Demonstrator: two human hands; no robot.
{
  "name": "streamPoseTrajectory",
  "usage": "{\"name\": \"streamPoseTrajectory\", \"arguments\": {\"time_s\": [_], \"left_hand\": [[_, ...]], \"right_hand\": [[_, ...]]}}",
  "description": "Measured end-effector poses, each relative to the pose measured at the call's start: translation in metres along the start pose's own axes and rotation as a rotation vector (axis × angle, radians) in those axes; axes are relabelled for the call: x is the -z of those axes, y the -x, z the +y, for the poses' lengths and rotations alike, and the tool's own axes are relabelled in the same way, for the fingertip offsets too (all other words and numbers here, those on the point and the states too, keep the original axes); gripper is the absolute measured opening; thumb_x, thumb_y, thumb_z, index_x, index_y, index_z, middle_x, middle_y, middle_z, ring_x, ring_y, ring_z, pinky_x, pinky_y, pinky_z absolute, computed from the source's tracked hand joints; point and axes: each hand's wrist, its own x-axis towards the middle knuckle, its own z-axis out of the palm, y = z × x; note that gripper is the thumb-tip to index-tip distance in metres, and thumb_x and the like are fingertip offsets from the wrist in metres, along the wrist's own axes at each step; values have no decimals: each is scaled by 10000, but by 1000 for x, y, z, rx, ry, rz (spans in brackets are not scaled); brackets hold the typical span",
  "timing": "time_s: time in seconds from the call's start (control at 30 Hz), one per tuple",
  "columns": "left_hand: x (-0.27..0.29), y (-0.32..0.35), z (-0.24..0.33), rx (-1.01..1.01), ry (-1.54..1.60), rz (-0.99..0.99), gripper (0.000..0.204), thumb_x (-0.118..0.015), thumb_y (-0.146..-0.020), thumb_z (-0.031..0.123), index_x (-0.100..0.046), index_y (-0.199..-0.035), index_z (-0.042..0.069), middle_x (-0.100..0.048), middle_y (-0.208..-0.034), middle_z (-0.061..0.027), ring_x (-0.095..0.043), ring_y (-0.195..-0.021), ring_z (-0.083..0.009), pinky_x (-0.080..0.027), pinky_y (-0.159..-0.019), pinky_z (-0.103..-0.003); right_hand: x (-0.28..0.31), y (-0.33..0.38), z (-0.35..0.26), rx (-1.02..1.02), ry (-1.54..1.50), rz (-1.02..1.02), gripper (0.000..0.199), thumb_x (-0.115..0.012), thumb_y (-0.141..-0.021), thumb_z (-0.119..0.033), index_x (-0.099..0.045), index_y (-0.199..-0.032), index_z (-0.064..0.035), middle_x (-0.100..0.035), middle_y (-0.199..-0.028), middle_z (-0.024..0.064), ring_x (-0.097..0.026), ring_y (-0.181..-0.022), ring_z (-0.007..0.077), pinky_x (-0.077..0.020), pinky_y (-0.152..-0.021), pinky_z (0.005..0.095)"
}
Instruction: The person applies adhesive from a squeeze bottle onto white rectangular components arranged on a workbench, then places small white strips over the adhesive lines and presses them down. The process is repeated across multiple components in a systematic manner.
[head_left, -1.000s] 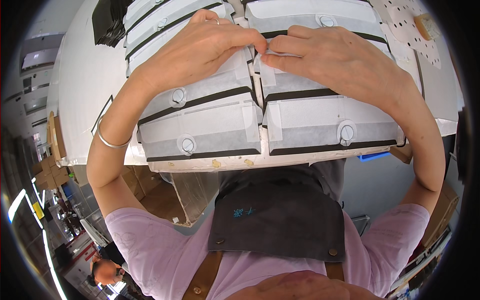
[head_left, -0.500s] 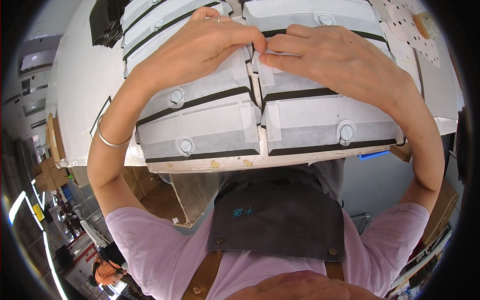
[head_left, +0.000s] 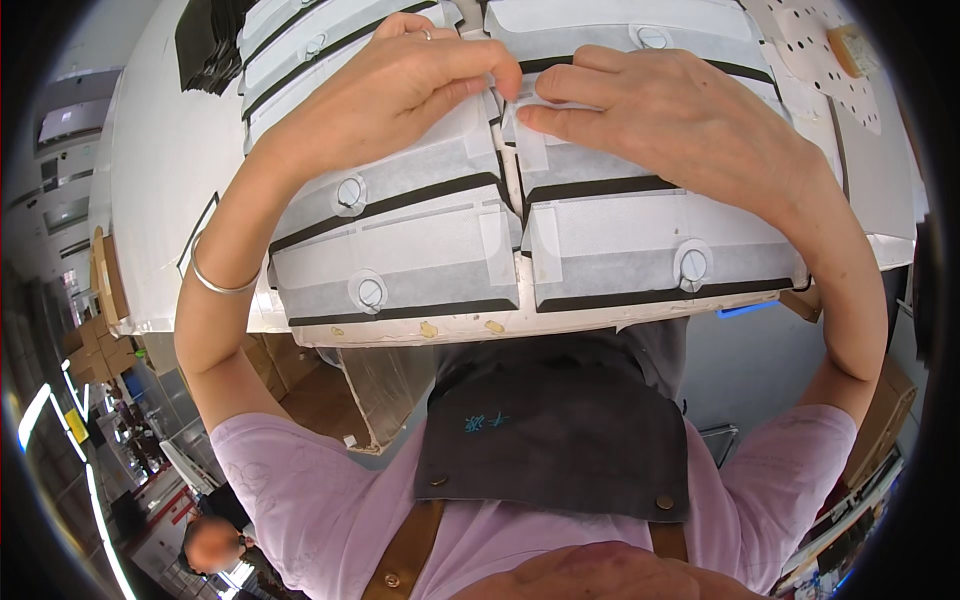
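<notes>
Two columns of flat panels, white and grey with black edge strips, lie before me, and my hands meet at the gap between the columns. My left hand (head_left: 410, 95) has its index finger bent down by a clear strip (head_left: 532, 150) at the inner end of a right-column panel. Its thumb is apart from that finger, and nothing shows between them. My right hand (head_left: 665, 120) lies over the same panel, its thumb on the strip and its index finger a little apart from the thumb. The nearest left panel (head_left: 400, 245) and nearest right panel (head_left: 650, 235) each carry a round slotted disc.
The panels rest on a white table (head_left: 150, 200) with a worn front edge. Black sheets (head_left: 212, 50) are stacked at the far left. A perforated white sheet (head_left: 800, 40) and a tape roll (head_left: 850, 50) lie at the far right. A cardboard box (head_left: 310, 390) stands below the table.
My left index finger and thumb have drawn slightly left, away from my right fingertips, and parted. The right hand has hardly moved.
</notes>
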Motion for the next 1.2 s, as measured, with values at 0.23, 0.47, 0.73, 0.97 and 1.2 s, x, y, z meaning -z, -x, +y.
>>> {"name": "streamPoseTrajectory", "arguments": {"time_s": [0.23,0.47,0.73,0.97,1.2], "left_hand": [[6,-11,17,-15,-209,-66,75,-646,-1000,157,-713,-1025,133,-677,-798,-6,-563,-757,-187,-336,-1072,-392],[13,-23,7,-147,-253,-99,111,-706,-936,254,-743,-932,149,-678,-830,19,-617,-884,-158,-340,-1061,-394],[2,-21,1,-196,-225,-18,98,-672,-972,202,-716,-953,116,-676,-808,-2,-574,-820,-201,-333,-1094,-422],[-1,-17,-2,-87,-161,-71,80,-651,-992,184,-674,-963,114,-631,-820,6,-558,-838,-192,-315,-1107,-422],[-4,-11,-9,-78,-35,2,54,-638,-1009,160,-679,-1021,126,-674,-886,17,-565,-817,-173,-293,-1135,-419]], "right_hand": [[-2,1,0,3,12,24,421,-636,-853,-79,-676,-1272,-58,-660,-1213,-2,-630,-1068,183,-585,-830,304],[-4,2,2,15,7,33,438,-627,-853,-72,-667,-1288,-51,-653,-1207,11,-628,-1065,189,-581,-829,312],[-3,2,1,4,-16,44,439,-616,-857,-72,-660,-1294,-61,-647,-1197,23,-630,-1049,207,-574,-816,335],[-4,4,0,-7,-24,57,417,-620,-856,-70,-674,-1270,-67,-646,-1200,16,-631,-1053,204,-575,-823,335],[-3,3,-1,-15,-29,58,430,-624,-852,-68,-674,-1280,-70,-649,-1204,19,-633,-1057,201,-574,-827,335]]}}
